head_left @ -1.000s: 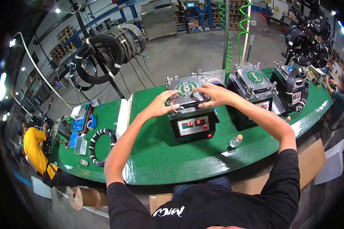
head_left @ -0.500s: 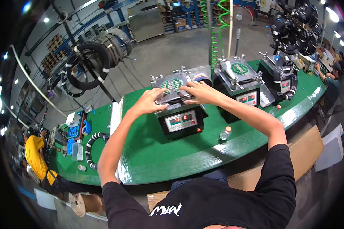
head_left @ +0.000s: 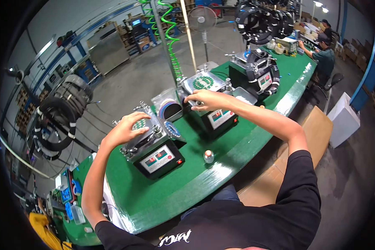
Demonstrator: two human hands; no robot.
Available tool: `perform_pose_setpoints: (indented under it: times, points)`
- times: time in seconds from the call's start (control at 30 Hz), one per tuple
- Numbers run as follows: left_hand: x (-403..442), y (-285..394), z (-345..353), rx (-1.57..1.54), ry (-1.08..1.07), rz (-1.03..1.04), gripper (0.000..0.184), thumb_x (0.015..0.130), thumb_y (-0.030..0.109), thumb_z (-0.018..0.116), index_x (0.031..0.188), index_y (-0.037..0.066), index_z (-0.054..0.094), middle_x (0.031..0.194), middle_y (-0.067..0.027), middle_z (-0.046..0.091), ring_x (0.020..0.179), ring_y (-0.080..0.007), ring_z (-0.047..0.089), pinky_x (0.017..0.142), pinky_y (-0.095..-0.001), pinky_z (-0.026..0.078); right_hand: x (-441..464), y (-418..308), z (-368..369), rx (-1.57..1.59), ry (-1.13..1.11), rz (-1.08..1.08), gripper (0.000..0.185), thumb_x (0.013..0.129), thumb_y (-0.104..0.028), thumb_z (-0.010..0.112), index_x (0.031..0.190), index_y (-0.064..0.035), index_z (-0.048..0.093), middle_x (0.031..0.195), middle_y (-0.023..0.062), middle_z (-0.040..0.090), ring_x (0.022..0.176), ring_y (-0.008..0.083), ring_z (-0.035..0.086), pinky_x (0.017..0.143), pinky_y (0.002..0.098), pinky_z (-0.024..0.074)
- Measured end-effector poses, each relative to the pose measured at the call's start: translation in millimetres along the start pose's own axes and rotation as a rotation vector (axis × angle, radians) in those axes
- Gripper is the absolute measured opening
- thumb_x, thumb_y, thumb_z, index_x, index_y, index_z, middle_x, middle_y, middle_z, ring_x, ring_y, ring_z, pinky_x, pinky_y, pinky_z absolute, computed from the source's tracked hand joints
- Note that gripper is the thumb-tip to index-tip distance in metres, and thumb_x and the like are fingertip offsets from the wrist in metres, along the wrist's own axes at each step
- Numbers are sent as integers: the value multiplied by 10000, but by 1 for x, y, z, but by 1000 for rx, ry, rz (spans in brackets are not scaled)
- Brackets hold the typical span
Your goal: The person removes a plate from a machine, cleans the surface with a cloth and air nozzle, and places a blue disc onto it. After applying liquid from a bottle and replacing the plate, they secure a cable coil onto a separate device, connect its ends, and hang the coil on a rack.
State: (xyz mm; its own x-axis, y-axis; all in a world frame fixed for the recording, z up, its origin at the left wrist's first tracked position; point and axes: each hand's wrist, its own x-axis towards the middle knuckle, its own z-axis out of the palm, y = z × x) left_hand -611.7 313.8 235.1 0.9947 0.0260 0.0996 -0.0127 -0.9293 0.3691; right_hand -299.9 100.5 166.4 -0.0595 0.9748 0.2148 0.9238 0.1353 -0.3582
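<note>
at the green table [head_left: 166,200], our left hand [head_left: 131,127] spreads loose fingers over the left machine [head_left: 156,160]; our right hand [head_left: 205,100] curls beside the middle machine [head_left: 216,119], its grasp unclear.

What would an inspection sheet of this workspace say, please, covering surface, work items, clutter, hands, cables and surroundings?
Surface: green table, shiny along its near edge.
Work items: left machine and middle machine have lit red digits; green pieces lie on both metal tops.
Clutter: orange-capped bottle stands near the left machine; clear plastic box lies farther left.
Hands: left hand is over the left machine's top; right hand is at the middle machine's left side; contact uncertain.
Cables: black coils hang at left; another coil leans on the far machine.
Surroundings: standing fan behind; other people at both ends.
</note>
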Motion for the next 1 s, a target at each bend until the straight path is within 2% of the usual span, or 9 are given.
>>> perform_pose_setpoints:
  times: [0.07, 0.1, 0.13, 0.23, 0.27, 0.47, 0.73, 0.9, 1.0]
  points:
    - [28, 5, 4, 18, -46, 78, 437, 938, 302, 735, 1293, 60, 652, 1351, -184, 624, 1275, -366, 587, 1103, -456, 454, -16, 30, -5, 68, 25, -8, 407, 977, -244, 695, 1329, -54, 618, 1149, 207, 677, 1107, 367, 660, 954, 459, 523]
    - [41, 12, 6, 11, -76, 93, 442, 939, 303, 736, 1298, 59, 651, 1364, -183, 615, 1279, -366, 584, 1106, -458, 450, -26, 36, -10, 24, 84, -52, 363, 967, -223, 696, 1284, -53, 640, 1003, 213, 711, 984, 360, 698, 887, 458, 539]
    - [52, 18, 8, 3, -108, 106, 447, 941, 305, 736, 1303, 58, 649, 1377, -182, 607, 1284, -366, 581, 1110, -459, 446, -35, 40, -19, 60, 8, 97, 358, 960, -223, 697, 1266, -45, 641, 1013, 203, 727, 969, 342, 712, 873, 445, 543]
    - [90, 26, 19, 25, -145, 249, 445, 965, 319, 705, 1313, 50, 634, 1350, -189, 608, 1278, -372, 575, 1097, -453, 459, -67, 65, -34, 43, 66, 67, 398, 941, -236, 703, 1287, -50, 644, 875, 168, 702, 819, 320, 689, 796, 437, 529]
    - [101, 30, 23, 21, -152, 293, 444, 969, 319, 699, 1312, 44, 631, 1320, -191, 619, 1264, -370, 582, 1088, -448, 466, -76, 74, -40, -13, 15, 151, 415, 933, -231, 707, 1303, -53, 649, 839, 157, 691, 786, 317, 681, 772, 433, 532]
    - [179, 46, 52, 6, -139, 390, 458, 970, 297, 702, 1347, 54, 612, 1326, -204, 614, 1224, -378, 602, 1044, -449, 494, -132, 112, -76, -51, -168, 378, 440, 941, -275, 721, 1339, -103, 648, 875, 126, 722, 810, 296, 699, 757, 441, 551]
    - [313, 95, 94, -122, -110, 499, 493, 992, 318, 673, 1392, 50, 569, 1343, -196, 615, 1243, -382, 597, 1055, -447, 475, -219, 231, -129, -44, -104, 528, 423, 942, -262, 724, 1329, -108, 656, 959, 149, 735, 916, 318, 707, 816, 448, 550]
    - [401, 121, 128, -177, -158, 380, 570, 991, 392, 676, 1452, 92, 523, 1363, -201, 616, 1203, -373, 633, 1014, -459, 515, -276, 334, -160, 121, 22, 575, 337, 964, -213, 680, 1248, -30, 675, 923, 137, 745, 832, 241, 710, 783, 401, 550]
    - [447, 130, 149, -286, -157, 218, 663, 987, 412, 685, 1523, 113, 435, 1362, -228, 612, 1161, -372, 663, 972, -467, 534, -301, 394, -177, 24, 228, 474, 287, 980, -198, 656, 1204, -22, 691, 877, 132, 738, 796, 213, 711, 740, 387, 555]
